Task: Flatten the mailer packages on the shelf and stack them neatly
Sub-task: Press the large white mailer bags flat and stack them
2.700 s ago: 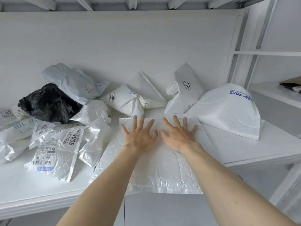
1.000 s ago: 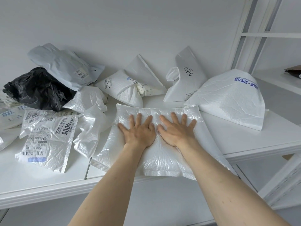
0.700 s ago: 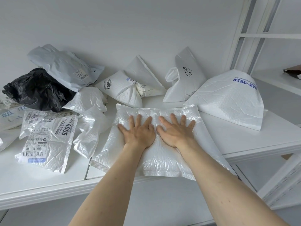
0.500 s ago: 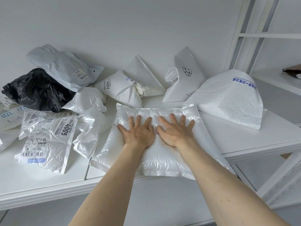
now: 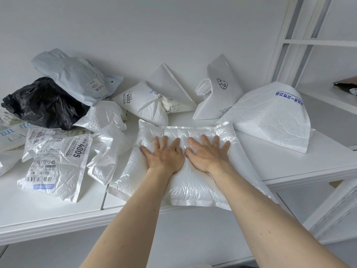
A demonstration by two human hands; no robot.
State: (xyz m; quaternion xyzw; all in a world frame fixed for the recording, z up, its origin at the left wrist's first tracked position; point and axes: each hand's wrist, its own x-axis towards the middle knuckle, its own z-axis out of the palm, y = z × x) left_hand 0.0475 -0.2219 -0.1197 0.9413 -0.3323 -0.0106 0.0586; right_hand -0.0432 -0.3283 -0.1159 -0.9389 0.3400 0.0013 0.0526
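Both hands lie flat, side by side, on a white bubble mailer (image 5: 189, 182) at the front edge of the shelf (image 5: 289, 163), the left hand (image 5: 165, 155) and right hand (image 5: 209, 154) with fingers straight and spread, pressing down. At its 1 o'clock stands a puffed white mailer with blue print (image 5: 270, 120); at 9 o'clock lies a labelled mailer marked 4005 (image 5: 56, 167), with a black bag (image 5: 42, 103) at 10 o'clock.
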